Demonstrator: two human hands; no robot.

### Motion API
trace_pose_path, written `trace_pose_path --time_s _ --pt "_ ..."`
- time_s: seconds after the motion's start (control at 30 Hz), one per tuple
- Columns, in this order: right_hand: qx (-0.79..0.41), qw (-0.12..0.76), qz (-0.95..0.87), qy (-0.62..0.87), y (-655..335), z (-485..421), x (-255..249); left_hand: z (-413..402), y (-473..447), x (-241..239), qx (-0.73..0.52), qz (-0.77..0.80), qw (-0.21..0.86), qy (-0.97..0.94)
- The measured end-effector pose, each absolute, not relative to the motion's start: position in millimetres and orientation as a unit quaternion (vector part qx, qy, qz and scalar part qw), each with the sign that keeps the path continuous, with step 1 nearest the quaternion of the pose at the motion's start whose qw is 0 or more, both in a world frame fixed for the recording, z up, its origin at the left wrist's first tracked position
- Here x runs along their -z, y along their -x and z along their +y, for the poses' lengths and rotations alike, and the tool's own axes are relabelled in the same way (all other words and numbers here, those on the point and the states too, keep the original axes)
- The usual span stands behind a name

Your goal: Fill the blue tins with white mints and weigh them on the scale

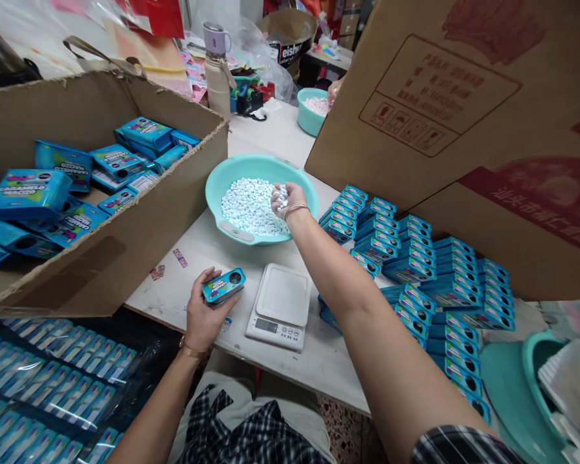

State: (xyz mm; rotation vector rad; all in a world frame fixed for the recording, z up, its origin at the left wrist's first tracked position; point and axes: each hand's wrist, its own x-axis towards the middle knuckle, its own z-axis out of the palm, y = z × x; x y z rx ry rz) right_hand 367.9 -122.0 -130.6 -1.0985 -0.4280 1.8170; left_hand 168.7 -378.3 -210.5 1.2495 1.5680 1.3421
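My left hand [203, 316] grips a small blue candy box [223, 285] just above the table's near edge, left of a white digital scale [280, 306]. My right hand [287, 198] reaches into a teal bowl [222, 180] and is closed on a handful of small white candies [249, 206]. The scale's platform has nothing on it.
A large cardboard box [101, 258] at left holds several blue boxes. Rows of blue boxes [415, 270] lie stacked at right, under a tilted cardboard carton [464, 116]. A second teal bowl [312, 109], a bottle [218, 71] and clutter stand at the back. Packed trays [43, 386] lie lower left.
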Motion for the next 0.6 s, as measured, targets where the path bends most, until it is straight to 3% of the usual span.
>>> trace_pose_path --time_s 0.13,0.37,0.6 --pt "-0.743 0.541 -0.051 0.391 -381.6 -125.7 128.0 -373.9 -168.8 204.3 -0.518 0.611 0.364 -0.476" --pt "-0.753 0.585 -0.038 0.301 -416.1 -147.3 108.2 -357.0 -207.8 155.6 -0.475 0.487 0.470 -0.562" --pt "-0.721 0.625 -0.033 0.298 -449.7 -188.6 94.5 -339.7 -251.2 170.0 -0.378 0.407 0.553 -0.622"
